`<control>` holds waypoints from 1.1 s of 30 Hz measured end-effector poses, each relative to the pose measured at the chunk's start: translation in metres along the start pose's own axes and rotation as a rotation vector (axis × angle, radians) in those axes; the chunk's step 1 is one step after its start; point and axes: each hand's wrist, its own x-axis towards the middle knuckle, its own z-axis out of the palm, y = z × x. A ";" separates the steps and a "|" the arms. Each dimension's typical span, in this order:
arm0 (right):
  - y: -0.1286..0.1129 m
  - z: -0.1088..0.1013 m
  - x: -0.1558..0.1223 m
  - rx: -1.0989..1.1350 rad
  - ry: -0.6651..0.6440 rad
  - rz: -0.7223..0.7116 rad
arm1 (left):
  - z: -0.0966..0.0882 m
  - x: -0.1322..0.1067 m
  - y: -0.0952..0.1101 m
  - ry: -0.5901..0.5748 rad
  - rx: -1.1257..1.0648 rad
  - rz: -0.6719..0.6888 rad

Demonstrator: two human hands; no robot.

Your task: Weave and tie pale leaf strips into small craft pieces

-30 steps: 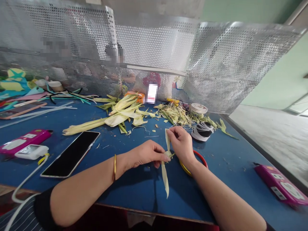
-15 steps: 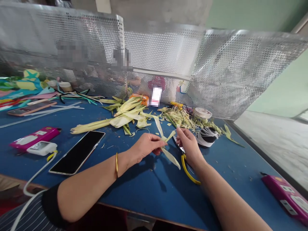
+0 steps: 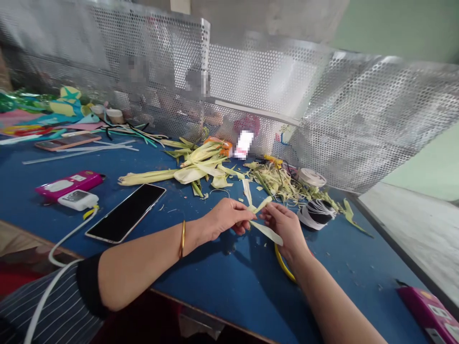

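Note:
My left hand (image 3: 227, 217) pinches a pale corn husk (image 3: 267, 233) where its strips cross. One strip points away from me, one slants toward my right hand, and a wider one hangs to the lower right. My right hand (image 3: 287, 229) has its thumb and fingers closed on the end of the slanting strip. Under my right wrist lies a tool with a yellow handle (image 3: 284, 267), mostly covered by the hand and forearm. Just right of that hand stands a black spool wound with white cord (image 3: 317, 214).
Ahead lie a bundle of husks (image 3: 201, 167) and a heap of husk scraps (image 3: 276, 180). A black-screened phone (image 3: 127, 212), a magenta device (image 3: 70, 185) and a white cable (image 3: 59, 241) are on the left. A perforated metal screen (image 3: 258, 76) borders the back.
My right hand has come in to the husk and closed on the end of one strip. My left hand keeps its pinch. The whole view has shifted slightly.

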 end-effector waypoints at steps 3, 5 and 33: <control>-0.009 -0.005 -0.011 -0.408 0.186 -0.641 | -0.003 0.004 -0.001 0.087 -0.137 -0.029; -0.014 -0.005 -0.022 -0.715 0.048 -1.093 | -0.005 0.006 -0.002 0.126 -0.213 -0.032; -0.005 0.012 -0.039 -0.857 -0.573 -1.342 | -0.013 0.005 0.007 0.060 -0.236 0.001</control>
